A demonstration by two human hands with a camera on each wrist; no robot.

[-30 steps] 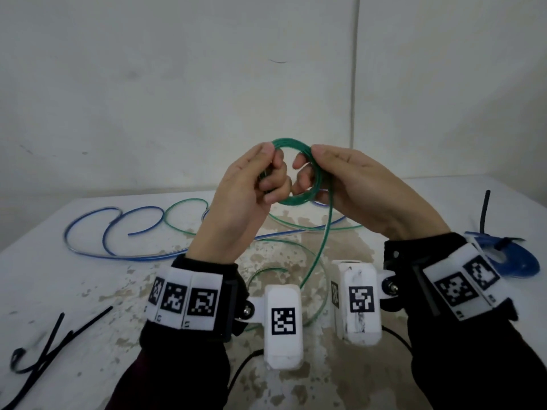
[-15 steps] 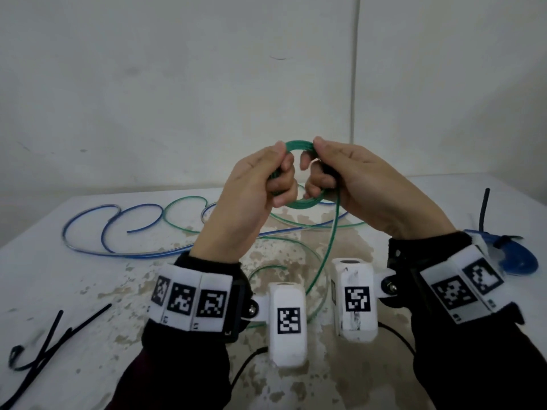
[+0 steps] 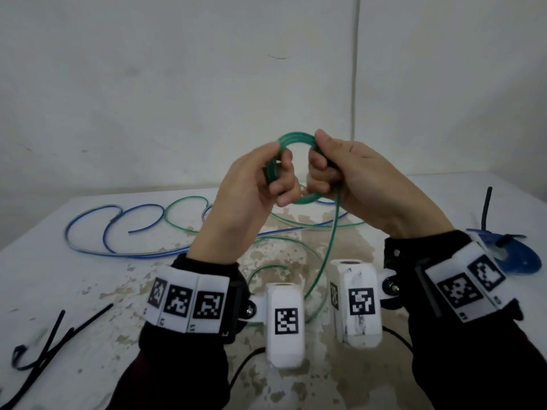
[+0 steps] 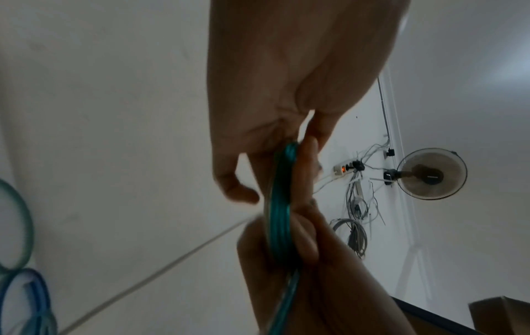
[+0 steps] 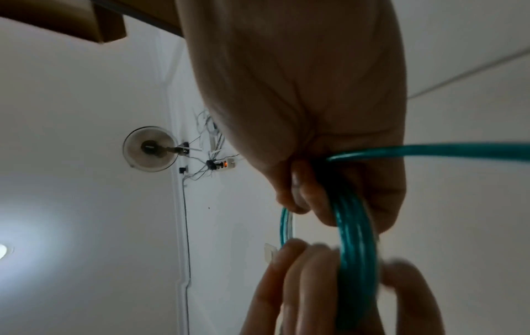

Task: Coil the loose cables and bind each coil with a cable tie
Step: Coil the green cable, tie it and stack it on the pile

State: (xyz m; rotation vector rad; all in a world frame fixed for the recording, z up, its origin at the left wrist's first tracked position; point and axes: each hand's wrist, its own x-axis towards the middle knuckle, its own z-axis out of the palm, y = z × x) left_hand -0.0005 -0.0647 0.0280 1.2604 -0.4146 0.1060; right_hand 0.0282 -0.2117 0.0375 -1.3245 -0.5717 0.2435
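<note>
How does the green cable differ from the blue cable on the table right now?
The green cable is partly wound into a small coil held up between the left hand and the right hand; the blue cable lies on the table, touched by neither hand. The green cable's loops are tight and stacked, with a tail hanging to the table; the blue cable sprawls in wide open curves. Both are thin and flexible, and neither carries a tie.

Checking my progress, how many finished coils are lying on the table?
1: the blue coil at the right edge of the table, a black tie sticking up from it. Others may be hidden.
</note>
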